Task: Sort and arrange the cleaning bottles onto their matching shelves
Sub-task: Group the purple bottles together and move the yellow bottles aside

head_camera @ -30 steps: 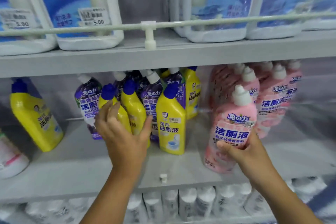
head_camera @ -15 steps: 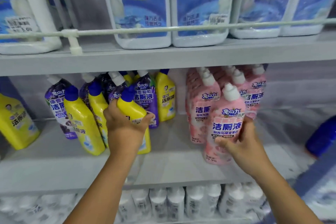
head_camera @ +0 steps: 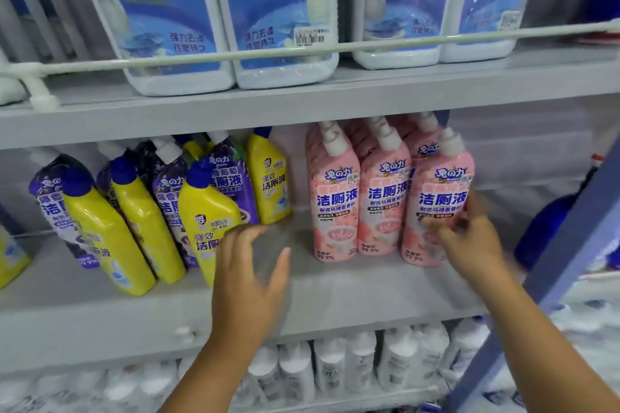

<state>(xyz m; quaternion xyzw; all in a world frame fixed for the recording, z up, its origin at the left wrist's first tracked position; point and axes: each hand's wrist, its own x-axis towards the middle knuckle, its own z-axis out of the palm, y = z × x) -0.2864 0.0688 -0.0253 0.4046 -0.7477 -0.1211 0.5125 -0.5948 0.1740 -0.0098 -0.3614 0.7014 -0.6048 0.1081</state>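
Observation:
Pink bottles with white caps stand in a tight group on the middle shelf [head_camera: 335, 292]. My right hand [head_camera: 469, 245] touches the front right pink bottle [head_camera: 439, 198] with loosely spread fingers. Left of them stand yellow bottles with blue caps and purple bottles, leaning right. My left hand [head_camera: 248, 271] hovers open just right of the nearest yellow bottle [head_camera: 204, 211], holding nothing.
Big white jugs with blue labels [head_camera: 268, 10] fill the upper shelf behind a white rail [head_camera: 302, 50]. White bottles [head_camera: 335, 365] line the shelf below. A blue upright post [head_camera: 570, 261] crosses at the right, with a dark blue bottle [head_camera: 550, 228] behind it.
My left hand has let go of the yellow bottle and drawn back to the right, open. The pink bottle now stands beside the others and my right hand's grip has loosened.

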